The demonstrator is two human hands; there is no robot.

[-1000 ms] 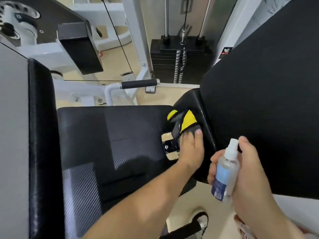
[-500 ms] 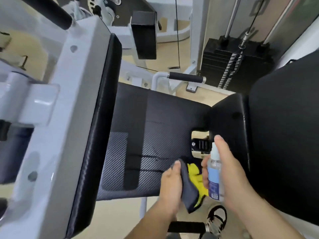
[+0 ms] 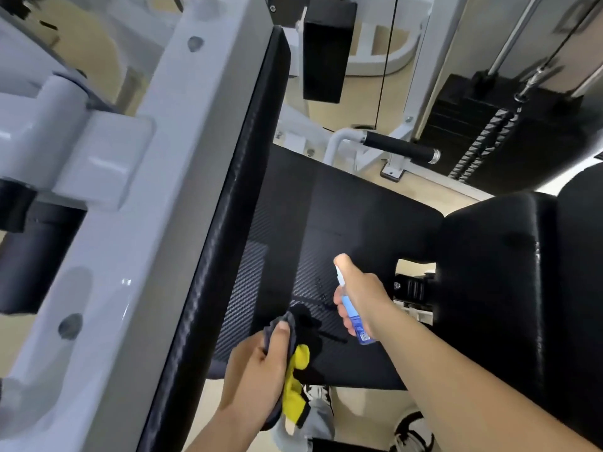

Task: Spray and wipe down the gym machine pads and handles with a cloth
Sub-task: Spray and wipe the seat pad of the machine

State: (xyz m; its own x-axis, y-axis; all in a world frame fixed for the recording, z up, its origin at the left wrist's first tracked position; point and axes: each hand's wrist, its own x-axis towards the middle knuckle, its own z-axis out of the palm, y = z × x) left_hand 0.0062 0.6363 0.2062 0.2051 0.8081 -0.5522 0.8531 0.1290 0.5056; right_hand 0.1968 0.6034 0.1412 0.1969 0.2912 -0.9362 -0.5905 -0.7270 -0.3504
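Nearest the camera, below the seat pad's (image 3: 342,207) front edge, a sneaker (image 3: 412,430) and part of a grey trouser leg show against the pale floor. The left hand (image 3: 257,370) reaches up from the bottom edge of the view, forearm angled toward the seat pad's front-left corner. Its fingers are curled shut around a bunched grey and yellow cloth (image 3: 295,380), the thumb pressed on the grey fold at the top; the cloth hangs just at the pad's front edge.

The right arm comes in from the lower right and crosses over the front of the seat pad. The right hand (image 3: 362,298) is wrapped closed around a small clear spray bottle (image 3: 354,316) with a blue label, forefinger on top of the nozzle, which points left and down at the pad. Dark wet spots lie on the textured black surface between the two hands.

A tall black side pad (image 3: 228,223) on a grey frame (image 3: 137,190) blocks the left. The black back pad (image 3: 522,272) rises at right. Beyond the seat's far edge stand a black grip handle (image 3: 399,151) and the weight stack (image 3: 496,141).
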